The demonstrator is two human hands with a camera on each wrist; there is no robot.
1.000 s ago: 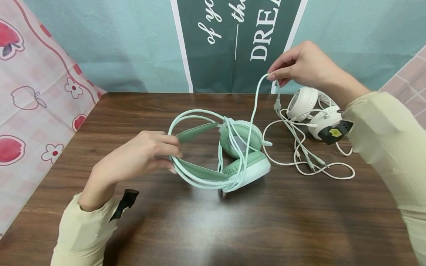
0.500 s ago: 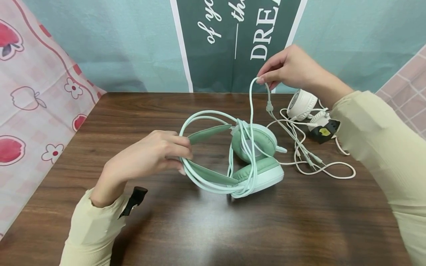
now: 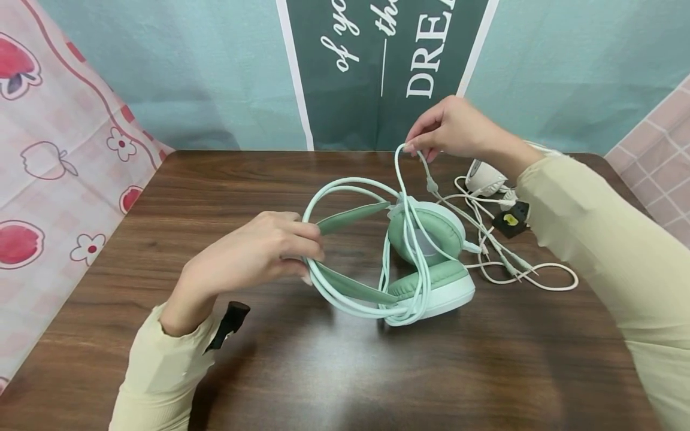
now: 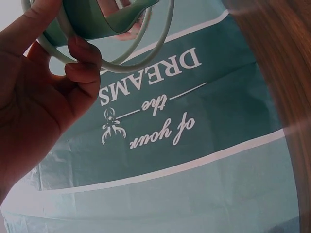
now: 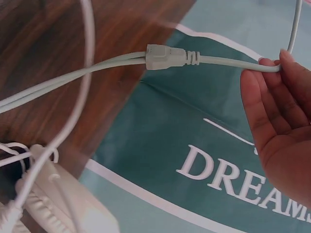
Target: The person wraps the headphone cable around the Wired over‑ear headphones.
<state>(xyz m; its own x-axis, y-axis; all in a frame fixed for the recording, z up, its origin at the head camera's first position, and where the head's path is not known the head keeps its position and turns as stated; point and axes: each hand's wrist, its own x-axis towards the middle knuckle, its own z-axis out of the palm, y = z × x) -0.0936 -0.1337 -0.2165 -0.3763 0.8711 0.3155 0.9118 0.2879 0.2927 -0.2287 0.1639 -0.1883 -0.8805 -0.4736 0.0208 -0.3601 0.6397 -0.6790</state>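
In the head view my left hand [image 3: 269, 245] grips the headband of a mint-green pair of headphones [image 3: 431, 293], holding it tilted over the table. Its ear cups, with green cushions, point right. Loops of its cable [image 3: 345, 182] run round the band and cups. Up near the table's back edge, my right hand [image 3: 453, 129] pinches that cable between thumb and fingertips. Past the pinch, the right wrist view shows a Y-shaped splitter [image 5: 167, 57] where the cable divides in two. The left wrist view has my fingers [image 4: 82, 58] curled about band and cable.
White headphones [image 3: 485, 178] lie at the back right, partly behind my right arm. Tangled white cable and plugs [image 3: 509, 263] spread in front of them on the brown wooden table [image 3: 345, 383]. A teal cloth with lettering [image 3: 215, 72] hangs behind, and a pink patterned cloth [image 3: 64, 179] at left.
Both hands have moved: the left goes right with the green headphones, the right comes left and lower with the pinched cable. Its forearm now covers more of the white headphones.
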